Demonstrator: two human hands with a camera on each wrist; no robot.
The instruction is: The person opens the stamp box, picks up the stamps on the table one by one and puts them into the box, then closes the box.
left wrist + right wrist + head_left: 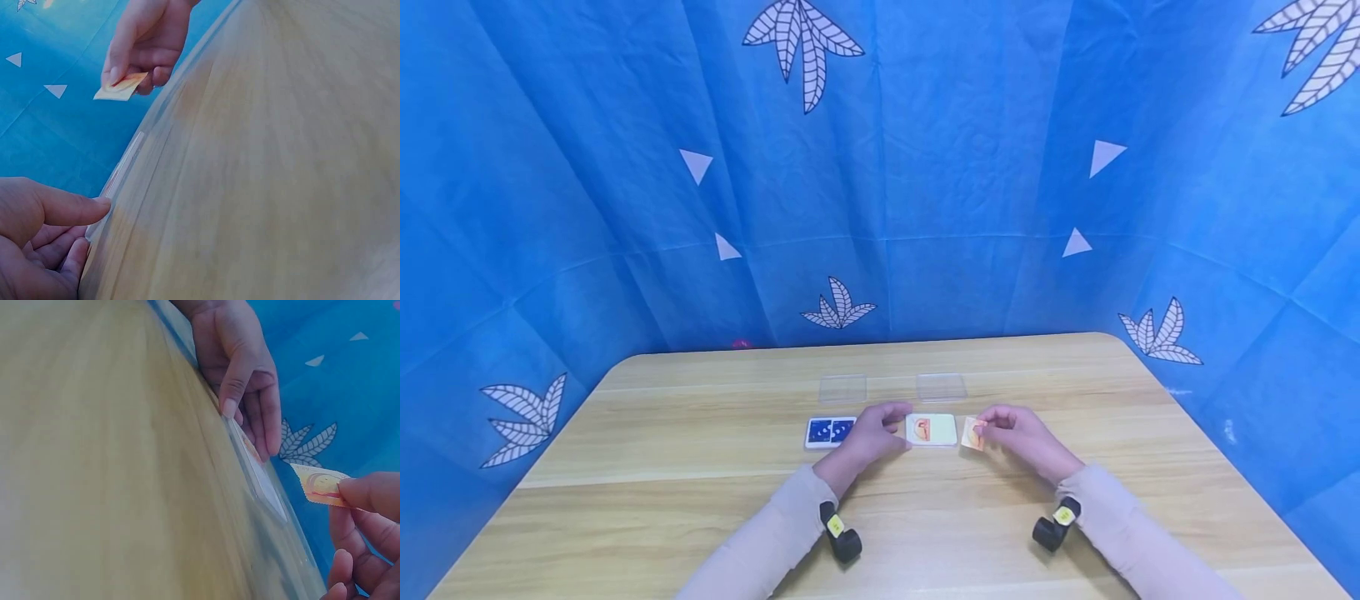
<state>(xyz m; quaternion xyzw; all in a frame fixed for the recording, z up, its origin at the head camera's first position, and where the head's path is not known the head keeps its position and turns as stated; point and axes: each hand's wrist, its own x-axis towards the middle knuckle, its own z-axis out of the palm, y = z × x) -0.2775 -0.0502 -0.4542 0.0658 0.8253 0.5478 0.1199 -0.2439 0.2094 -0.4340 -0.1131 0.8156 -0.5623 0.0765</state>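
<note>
Pinching a stamp (319,485) in the right hand (1021,433), with thumb against the picture face and fingertip behind
Holding it off the table (940,533), tilted, just beside the right end of the pale tray (943,429)
Seen from those fingertips, lying to the left: the tray, with long axis running left to right
Turning, by judgement, on that narrow sideways gap between held stamp and the bare right half of the tray, with the right hand nearer the tray's right end and the left hand (871,435) at the left end
Gripping that left end, with thumb at the near edge and fingers toward the far edge, close to a second stamp (921,429) in the left half
Farther left, just beside the left hand: the blue tray (807,435), bearing blue panels
Beyond the trays, well apart from each other: a clear plate (842,388) and another clear plate (942,387)
Counting up: orange stamps, two, one held and one in the tray; trays, two; blue panels, two; clear plates, two; hands, two
</note>
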